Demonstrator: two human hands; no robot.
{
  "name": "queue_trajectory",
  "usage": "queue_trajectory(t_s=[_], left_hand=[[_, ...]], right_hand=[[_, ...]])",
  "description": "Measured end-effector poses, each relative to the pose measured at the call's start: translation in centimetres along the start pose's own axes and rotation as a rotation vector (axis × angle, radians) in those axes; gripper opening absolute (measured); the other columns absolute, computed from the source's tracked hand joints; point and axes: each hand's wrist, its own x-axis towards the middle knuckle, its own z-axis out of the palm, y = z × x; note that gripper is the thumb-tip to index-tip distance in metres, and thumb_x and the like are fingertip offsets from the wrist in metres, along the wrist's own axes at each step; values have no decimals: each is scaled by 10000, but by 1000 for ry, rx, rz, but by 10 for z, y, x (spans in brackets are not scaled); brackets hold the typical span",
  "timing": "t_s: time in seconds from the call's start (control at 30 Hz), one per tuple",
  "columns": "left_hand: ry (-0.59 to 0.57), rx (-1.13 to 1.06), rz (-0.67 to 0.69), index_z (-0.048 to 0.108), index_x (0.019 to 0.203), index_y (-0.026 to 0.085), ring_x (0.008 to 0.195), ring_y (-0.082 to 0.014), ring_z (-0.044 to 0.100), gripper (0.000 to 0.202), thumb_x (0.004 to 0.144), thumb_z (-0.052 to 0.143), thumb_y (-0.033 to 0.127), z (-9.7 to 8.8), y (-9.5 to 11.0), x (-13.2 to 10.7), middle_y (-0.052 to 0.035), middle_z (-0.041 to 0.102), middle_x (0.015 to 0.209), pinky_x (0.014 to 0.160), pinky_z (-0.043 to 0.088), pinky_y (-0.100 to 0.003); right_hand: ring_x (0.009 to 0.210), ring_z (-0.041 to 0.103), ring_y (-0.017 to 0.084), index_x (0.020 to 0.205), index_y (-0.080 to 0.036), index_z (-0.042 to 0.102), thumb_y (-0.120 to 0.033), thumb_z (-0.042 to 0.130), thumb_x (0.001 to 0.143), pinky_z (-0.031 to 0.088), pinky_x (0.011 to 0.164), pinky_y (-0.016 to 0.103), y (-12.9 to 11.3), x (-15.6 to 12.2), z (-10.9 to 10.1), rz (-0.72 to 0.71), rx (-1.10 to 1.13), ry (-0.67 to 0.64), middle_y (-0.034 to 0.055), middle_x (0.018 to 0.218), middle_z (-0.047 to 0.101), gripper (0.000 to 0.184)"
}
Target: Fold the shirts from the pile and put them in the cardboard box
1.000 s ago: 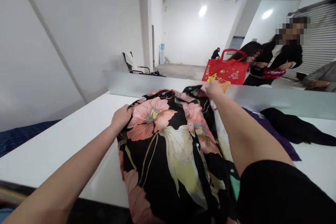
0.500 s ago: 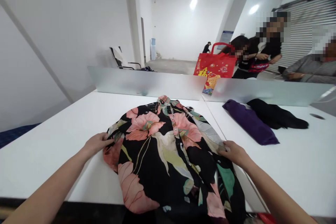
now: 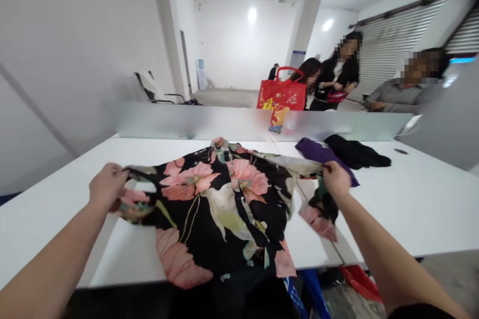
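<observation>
- White-walled room (image 3: 243, 42), with a ribbed roller shutter (image 3: 389, 45) at the right and a bright floor beyond the workspace.
- White table (image 3: 407, 214) spanning the foreground.
- Frosted partition (image 3: 160, 122) standing along the table's far edge.
- Standing person in a black jacket (image 3: 325, 77) beyond the partition, among other people at the right.
- Floral long-sleeved shirt (image 3: 224, 204), black with pink blooms, spread front up at the middle of the table; its collar points toward the partition, its hem reaches the near edge, and both sleeves are drawn out sideways.
- Red tote bag (image 3: 282, 94) showing above the partition.
- Purple cloth (image 3: 322, 152), bundled on the table just beyond the right hand.
- Black cloth (image 3: 357, 152), crumpled beside the purple one.
- Left hand (image 3: 105, 184), fingers nearly closed, pinching one sleeve, whose end hangs below.
- Right hand (image 3: 338, 179), fingers curled in, gripping the other sleeve; its loose end dangles beneath.
- Cable hole (image 3: 401, 151) in the tabletop, right of the black cloth.
</observation>
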Motion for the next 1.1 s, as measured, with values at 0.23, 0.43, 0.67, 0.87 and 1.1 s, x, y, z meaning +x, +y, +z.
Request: queue_trajectory(t_s=[0.23,0.43,0.67,0.87,1.1], left_hand=[[-217,495,-135,604,820,133,966,-289,638,494,901,394,572,-36,58,-29,-115,643,930,792,473,-420],[-525,525,-280,539,808,217,682,-205,604,404,937,374,563,-44,138,-148,-49,625,814,574,323,-293],[-657,127,-472,492,721,222,648,-181,561,387,860,503,584,-37,183,-227,3,583,718,617,360,-282],[-365,-596,-719,612,784,199,801,-194,614,307,811,613,505,-20,205,-218,-18,666,818,754,472,-300],[-77,-1108,-1054,651,901,165,488,-51,487,355,668,782,398,-45,177,-181,22,637,729,490,443,-170]], right_hand=[[820,625,257,934,-206,653,-414,502,856,482,753,380,-15,-74,-7,-303,169,-287,109,909,679,268],[923,621,244,1072,-231,654,-486,713,757,510,791,351,-42,-203,-28,-621,333,-794,86,1044,676,410],[1016,605,256,1082,-236,694,-274,489,934,504,876,426,-33,-247,-8,-746,436,-548,112,1121,671,256],[806,629,200,923,-223,696,-464,553,895,531,717,313,-53,-233,-15,-221,903,-594,45,865,686,282],[553,554,117,914,-233,677,-421,738,769,466,522,228,-50,-197,-32,192,1378,-494,1,739,642,246]])
